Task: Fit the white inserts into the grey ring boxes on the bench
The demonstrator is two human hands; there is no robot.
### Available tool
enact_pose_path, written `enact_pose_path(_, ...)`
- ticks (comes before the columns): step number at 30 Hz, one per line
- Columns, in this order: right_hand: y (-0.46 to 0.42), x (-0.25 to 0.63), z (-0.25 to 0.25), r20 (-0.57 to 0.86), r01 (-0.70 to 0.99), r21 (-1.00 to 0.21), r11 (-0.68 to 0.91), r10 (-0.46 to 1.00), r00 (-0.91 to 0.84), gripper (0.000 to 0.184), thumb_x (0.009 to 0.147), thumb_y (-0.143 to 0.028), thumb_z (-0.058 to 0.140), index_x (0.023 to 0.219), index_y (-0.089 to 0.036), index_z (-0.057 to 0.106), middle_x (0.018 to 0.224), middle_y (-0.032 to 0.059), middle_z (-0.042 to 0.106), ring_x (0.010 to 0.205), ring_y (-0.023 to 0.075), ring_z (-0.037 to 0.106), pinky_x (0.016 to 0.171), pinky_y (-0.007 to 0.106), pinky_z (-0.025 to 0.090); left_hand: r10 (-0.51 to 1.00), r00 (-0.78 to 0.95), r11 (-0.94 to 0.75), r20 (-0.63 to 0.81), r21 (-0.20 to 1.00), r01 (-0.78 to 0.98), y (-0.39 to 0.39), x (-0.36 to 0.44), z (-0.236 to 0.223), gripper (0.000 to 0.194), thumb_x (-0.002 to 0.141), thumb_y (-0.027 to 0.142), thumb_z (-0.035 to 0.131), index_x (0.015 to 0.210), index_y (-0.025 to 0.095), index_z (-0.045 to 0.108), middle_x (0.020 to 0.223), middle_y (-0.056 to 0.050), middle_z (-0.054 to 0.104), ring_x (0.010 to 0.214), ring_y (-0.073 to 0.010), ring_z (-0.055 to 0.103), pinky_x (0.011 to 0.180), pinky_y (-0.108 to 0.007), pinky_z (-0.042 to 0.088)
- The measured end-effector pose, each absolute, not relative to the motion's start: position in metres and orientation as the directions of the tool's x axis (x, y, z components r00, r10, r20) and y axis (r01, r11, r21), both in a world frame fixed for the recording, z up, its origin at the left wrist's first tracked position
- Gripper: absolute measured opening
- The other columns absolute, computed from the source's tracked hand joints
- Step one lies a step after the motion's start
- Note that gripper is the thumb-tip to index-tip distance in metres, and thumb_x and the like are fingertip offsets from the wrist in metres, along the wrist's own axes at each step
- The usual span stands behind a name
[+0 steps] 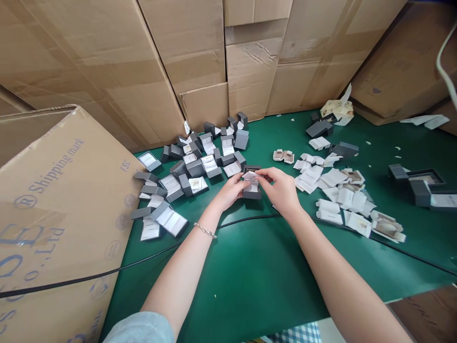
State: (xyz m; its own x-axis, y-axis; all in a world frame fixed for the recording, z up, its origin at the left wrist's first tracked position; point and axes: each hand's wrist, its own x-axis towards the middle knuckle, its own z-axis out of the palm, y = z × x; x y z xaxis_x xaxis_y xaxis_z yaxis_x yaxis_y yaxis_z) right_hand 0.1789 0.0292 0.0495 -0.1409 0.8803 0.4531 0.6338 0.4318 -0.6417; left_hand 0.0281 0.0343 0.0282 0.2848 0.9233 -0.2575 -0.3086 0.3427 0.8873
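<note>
My left hand point(231, 191) is closed around the left side of a small dark grey jewellery box point(252, 194), which is open with its lid tilted back. The fingers of my right hand point(280, 189) pinch a small white card point(250, 176) at the box's opening. Pale lining shows inside the box, and part of it is hidden by the card and fingers. To the left lie several similar grey boxes point(195, 167), many of them open with white inserts. On the right is a loose pile of white folded papers and inserts point(309, 178).
A large cardboard carton point(71, 200) stands at the left, and more cartons point(200, 43) form a wall behind the green table point(228, 281). A black cable point(150, 257) crosses the tabletop. More grey boxes point(421, 190) lie at the far right.
</note>
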Motion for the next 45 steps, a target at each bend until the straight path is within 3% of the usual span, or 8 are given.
enact_pose_path(12, 0.028, 0.180, 0.046, 0.557, 0.761, -0.403, 0.508, 0.796, -0.237, 0.023, 0.087, -0.023, 0.044, 0.094, -0.019, 0.066, 0.092, 0.0057, 0.068, 0.082, 0.0188, 0.062, 0.070, 0.030, 0.050, 0.914, 0.289, 0.367, -0.284, 0.882, -0.295, 0.035, 0.027, 0.028, 0.028, 0.070, 0.016, 0.057, 0.098, 0.017, 0.059, 0.086, -0.002, 0.062, 0.073, -0.0114, 0.057, 0.065, -0.023, 0.048)
enact_pose_path(18, 0.030, 0.180, 0.044, 0.595, 0.743, -0.418, 0.523, 0.776, -0.212, 0.026, 0.088, -0.021, 0.041, 0.097, -0.019, 0.065, 0.092, 0.0067, 0.067, 0.083, 0.0175, 0.062, 0.073, 0.029, 0.050, 0.910, 0.245, 0.396, -0.333, 0.873, -0.285, 0.035, 0.030, 0.031, 0.025, 0.070, 0.016, 0.056, 0.095, 0.017, 0.058, 0.077, 0.000, 0.061, 0.067, -0.0101, 0.056, 0.063, -0.022, 0.046)
enact_pose_path(22, 0.031, 0.179, 0.042, 0.546, 0.765, -0.387, 0.514, 0.797, -0.258, 0.028, 0.087, -0.019, 0.040, 0.099, -0.020, 0.065, 0.094, 0.0076, 0.066, 0.084, 0.0191, 0.062, 0.071, 0.030, 0.050, 0.915, 0.255, 0.380, -0.313, 0.881, -0.281, 0.035, 0.031, 0.033, 0.024, 0.071, 0.014, 0.054, 0.094, 0.017, 0.058, 0.076, 0.000, 0.060, 0.067, -0.0094, 0.056, 0.063, -0.021, 0.045)
enact_pose_path(29, 0.034, 0.180, 0.036, 0.517, 0.754, -0.450, 0.479, 0.828, -0.218, 0.021, 0.085, -0.018, 0.044, 0.090, -0.020, 0.064, 0.087, 0.0040, 0.065, 0.076, 0.0160, 0.059, 0.066, 0.027, 0.047, 0.914, 0.249, 0.379, -0.319, 0.892, -0.246, 0.034, 0.032, 0.036, 0.029, 0.068, 0.012, 0.053, 0.097, 0.017, 0.058, 0.079, 0.000, 0.061, 0.072, -0.0108, 0.056, 0.066, -0.022, 0.045)
enact_pose_path(35, 0.037, 0.180, 0.032, 0.642, 0.850, -0.164, 0.501, 0.708, -0.294, 0.027, 0.087, -0.021, 0.043, 0.091, -0.021, 0.069, 0.091, 0.0089, 0.056, 0.075, 0.0168, 0.052, 0.062, 0.028, 0.042, 0.935, 0.241, 0.314, -0.260, 0.922, -0.227, 0.032, 0.030, 0.035, 0.036, 0.064, 0.010, 0.053, 0.099, 0.017, 0.059, 0.063, 0.004, 0.054, 0.060, -0.0079, 0.051, 0.059, -0.019, 0.043)
enact_pose_path(38, 0.038, 0.181, 0.035, 0.633, 0.876, -0.093, 0.474, 0.707, -0.315, 0.028, 0.087, -0.022, 0.042, 0.093, -0.023, 0.070, 0.087, 0.0084, 0.052, 0.071, 0.0162, 0.048, 0.062, 0.029, 0.040, 0.944, 0.223, 0.287, -0.242, 0.937, -0.198, 0.031, 0.030, 0.035, 0.039, 0.063, 0.010, 0.053, 0.102, 0.017, 0.058, 0.055, 0.007, 0.049, 0.055, -0.0076, 0.049, 0.058, -0.019, 0.043)
enact_pose_path(41, 0.036, 0.183, 0.040, 0.575, 0.875, -0.113, 0.470, 0.750, -0.329, 0.029, 0.087, -0.023, 0.042, 0.097, -0.023, 0.069, 0.087, 0.0085, 0.052, 0.070, 0.0168, 0.048, 0.061, 0.030, 0.041, 0.950, 0.210, 0.273, -0.232, 0.943, -0.192, 0.032, 0.030, 0.034, 0.043, 0.064, 0.010, 0.052, 0.106, 0.018, 0.057, 0.055, 0.007, 0.049, 0.055, -0.0079, 0.050, 0.060, -0.020, 0.044)
enact_pose_path(45, 0.037, 0.191, 0.048, 0.514, 0.782, -0.348, 0.517, 0.803, -0.302, 0.028, 0.086, -0.030, 0.043, 0.093, -0.023, 0.069, 0.083, 0.0060, 0.056, 0.070, 0.0159, 0.053, 0.059, 0.028, 0.043, 0.946, 0.219, 0.279, -0.237, 0.941, -0.190, 0.033, 0.031, 0.029, 0.042, 0.066, 0.011, 0.053, 0.106, 0.020, 0.056, 0.069, 0.003, 0.059, 0.065, -0.0096, 0.056, 0.065, -0.021, 0.046)
